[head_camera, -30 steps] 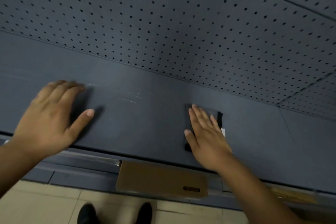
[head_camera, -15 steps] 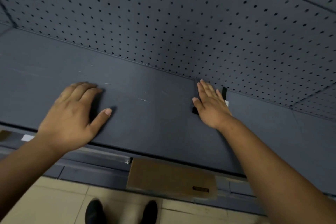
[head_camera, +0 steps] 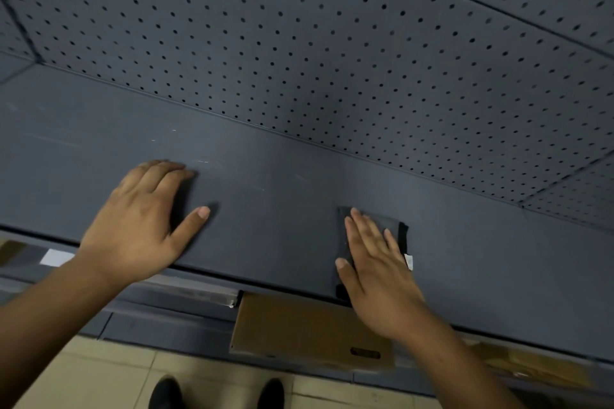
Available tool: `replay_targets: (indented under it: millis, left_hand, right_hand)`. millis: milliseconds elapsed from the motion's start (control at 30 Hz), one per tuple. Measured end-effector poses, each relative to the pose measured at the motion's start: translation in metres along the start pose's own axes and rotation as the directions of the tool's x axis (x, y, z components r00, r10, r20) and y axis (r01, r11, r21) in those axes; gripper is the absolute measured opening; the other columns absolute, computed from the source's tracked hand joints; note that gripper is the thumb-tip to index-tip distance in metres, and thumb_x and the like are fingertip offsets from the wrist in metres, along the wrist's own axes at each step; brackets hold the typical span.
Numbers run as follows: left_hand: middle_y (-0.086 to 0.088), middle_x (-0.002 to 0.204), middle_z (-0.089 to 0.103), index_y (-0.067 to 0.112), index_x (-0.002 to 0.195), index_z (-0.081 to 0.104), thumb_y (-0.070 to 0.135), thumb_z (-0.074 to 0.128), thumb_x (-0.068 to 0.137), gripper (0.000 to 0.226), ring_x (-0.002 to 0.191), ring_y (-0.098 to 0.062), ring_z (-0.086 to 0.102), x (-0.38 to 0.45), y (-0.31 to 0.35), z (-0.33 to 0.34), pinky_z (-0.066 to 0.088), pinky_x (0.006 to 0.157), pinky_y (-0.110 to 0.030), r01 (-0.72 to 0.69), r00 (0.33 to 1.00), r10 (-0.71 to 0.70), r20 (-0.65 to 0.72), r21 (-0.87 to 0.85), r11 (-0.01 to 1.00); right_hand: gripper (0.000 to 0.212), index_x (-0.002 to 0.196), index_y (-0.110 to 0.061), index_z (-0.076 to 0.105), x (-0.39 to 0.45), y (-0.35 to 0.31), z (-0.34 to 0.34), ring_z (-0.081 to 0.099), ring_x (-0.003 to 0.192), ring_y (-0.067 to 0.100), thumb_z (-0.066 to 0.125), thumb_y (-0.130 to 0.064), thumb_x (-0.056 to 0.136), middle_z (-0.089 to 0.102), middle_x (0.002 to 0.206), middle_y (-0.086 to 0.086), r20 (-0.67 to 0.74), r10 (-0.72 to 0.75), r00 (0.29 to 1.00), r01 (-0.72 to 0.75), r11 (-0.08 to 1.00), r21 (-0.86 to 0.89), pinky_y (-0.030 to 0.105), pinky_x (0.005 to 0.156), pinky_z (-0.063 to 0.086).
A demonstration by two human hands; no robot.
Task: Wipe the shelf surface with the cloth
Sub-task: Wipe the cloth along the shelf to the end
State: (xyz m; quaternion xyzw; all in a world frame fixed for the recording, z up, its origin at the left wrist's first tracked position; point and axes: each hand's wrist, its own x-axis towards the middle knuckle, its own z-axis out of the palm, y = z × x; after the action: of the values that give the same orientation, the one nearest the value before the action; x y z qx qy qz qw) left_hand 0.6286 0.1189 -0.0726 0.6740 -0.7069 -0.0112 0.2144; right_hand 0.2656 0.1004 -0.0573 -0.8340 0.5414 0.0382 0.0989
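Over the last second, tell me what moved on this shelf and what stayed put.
The right hand, flat on the dark cloth, pushed it back toward the pegboard wall, then drew it forward again to the front edge of the shelf. It never let go of the cloth or changed its hold. The left hand stayed pressed flat on the shelf, fingers spread. The cardboard box below did not move.

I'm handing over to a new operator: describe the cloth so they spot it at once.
Start at the grey shelf below the pegboard. Near its front edge, the right hand presses flat on the cloth, a folded dark grey pad. It nearly matches the shelf, but has a black edge and a small white tag beside the fingers.
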Motion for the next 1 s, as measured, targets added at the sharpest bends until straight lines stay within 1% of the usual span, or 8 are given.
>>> replay_targets:
  millis: [133,300,433,567,700,900,1000]
  left_hand:
    - [-0.018,0.140,0.059,0.005,0.136,0.058,0.067,0.036,0.096,0.077,0.138,-0.040,0.048,0.000,0.001,-0.002,0.036,0.119,-0.055,0.010,1.000,-0.010,0.012,-0.005,1.000]
    - [-0.019,0.140,0.059,0.002,0.136,0.058,0.064,0.038,0.095,0.077,0.137,-0.041,0.048,0.001,0.004,-0.005,0.037,0.119,-0.054,0.010,1.000,-0.010,0.004,-0.019,1.000]
    - [-0.019,0.141,0.059,0.003,0.137,0.058,0.065,0.037,0.095,0.078,0.138,-0.041,0.048,0.001,0.005,-0.006,0.036,0.119,-0.054,0.018,1.000,-0.018,0.011,-0.018,1.000]
    - [-0.018,0.141,0.058,0.004,0.137,0.057,0.065,0.037,0.096,0.076,0.138,-0.040,0.048,0.000,0.003,-0.005,0.036,0.119,-0.054,0.019,1.000,-0.019,0.016,-0.015,1.000]
    - [-0.018,0.139,0.059,0.003,0.135,0.058,0.064,0.037,0.097,0.075,0.136,-0.040,0.049,-0.001,0.001,-0.006,0.037,0.118,-0.054,0.002,1.000,-0.002,-0.007,-0.027,1.000]
    - [-0.018,0.138,0.060,0.003,0.134,0.058,0.062,0.037,0.097,0.073,0.136,-0.040,0.049,-0.002,0.001,-0.006,0.037,0.117,-0.054,-0.012,0.999,0.010,-0.034,-0.055,0.998]
    - [-0.018,0.137,0.060,0.003,0.133,0.060,0.060,0.038,0.097,0.071,0.135,-0.040,0.049,-0.001,-0.004,-0.008,0.036,0.118,-0.052,-0.029,0.998,0.024,-0.061,-0.091,0.995]
  right_hand:
    - [0.068,0.155,-0.025,-0.018,0.029,0.002,-0.005,-0.029,0.144,-0.001,0.000,-0.057,0.097,-0.027,0.162,-0.012,-0.003,0.018,1.000,-0.018,1.000,0.016,0.034,0.121,-0.014]
    - [0.065,0.158,-0.021,-0.009,0.088,0.007,-0.017,-0.021,0.148,0.004,0.014,-0.048,0.104,-0.019,0.165,-0.007,-0.003,0.055,0.998,-0.055,0.998,0.021,0.035,0.121,-0.013]
    - [0.066,0.158,-0.018,-0.007,0.118,0.011,-0.021,-0.016,0.150,0.007,0.016,-0.047,0.104,-0.015,0.166,-0.005,-0.007,0.060,0.998,-0.060,0.998,0.002,0.036,0.122,-0.011]
    - [0.066,0.158,-0.019,-0.006,0.129,0.012,-0.022,-0.014,0.151,0.008,0.015,-0.049,0.103,-0.014,0.167,-0.005,-0.008,0.050,0.999,-0.050,0.999,-0.004,0.036,0.122,-0.010]
    - [0.065,0.158,-0.019,-0.008,0.115,0.006,-0.023,-0.016,0.150,0.008,0.014,-0.048,0.104,-0.016,0.166,-0.005,0.002,0.050,0.999,-0.050,0.999,0.005,0.035,0.121,-0.011]
    - [0.070,0.155,-0.024,-0.018,0.043,-0.017,-0.008,-0.028,0.145,0.004,0.001,-0.056,0.097,-0.028,0.162,-0.009,0.032,-0.003,0.999,0.003,1.000,0.013,0.033,0.119,-0.016]
    - [0.068,0.154,-0.026,-0.022,0.016,-0.030,-0.005,-0.032,0.143,0.002,0.000,-0.057,0.098,-0.032,0.160,-0.011,0.030,-0.019,0.999,0.019,1.000,0.012,0.035,0.121,-0.014]
